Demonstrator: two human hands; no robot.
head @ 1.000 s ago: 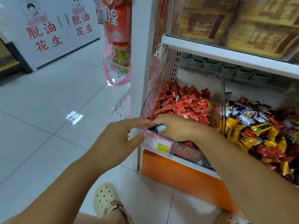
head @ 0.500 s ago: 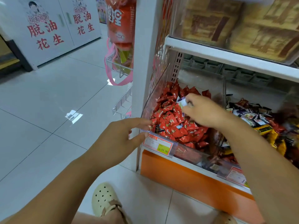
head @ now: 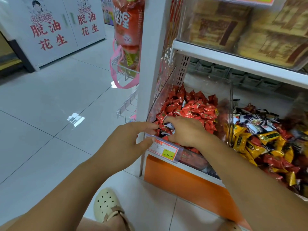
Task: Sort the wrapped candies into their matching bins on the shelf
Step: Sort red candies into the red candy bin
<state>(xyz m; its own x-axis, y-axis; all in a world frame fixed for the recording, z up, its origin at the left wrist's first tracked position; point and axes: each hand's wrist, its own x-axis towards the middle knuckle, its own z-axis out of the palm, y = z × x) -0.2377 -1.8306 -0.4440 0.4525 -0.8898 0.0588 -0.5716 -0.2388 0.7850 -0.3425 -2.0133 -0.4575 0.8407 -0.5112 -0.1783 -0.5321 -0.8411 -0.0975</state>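
The right hand (head: 188, 132), down from mid-bin, curled over blue-white candies (head: 169, 129) at the bin's (head: 164, 87) front-left corner, grasp unclear; the left hand (head: 126, 139) gripped that corner.

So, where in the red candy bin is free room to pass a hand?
Free: the bare shelf strip behind the red candies, up to the clear divider. Crowded: the front left corner, where the left hand pinches the bin's front edge and the right hand digs by the price tag. The mixed candies are heaped.
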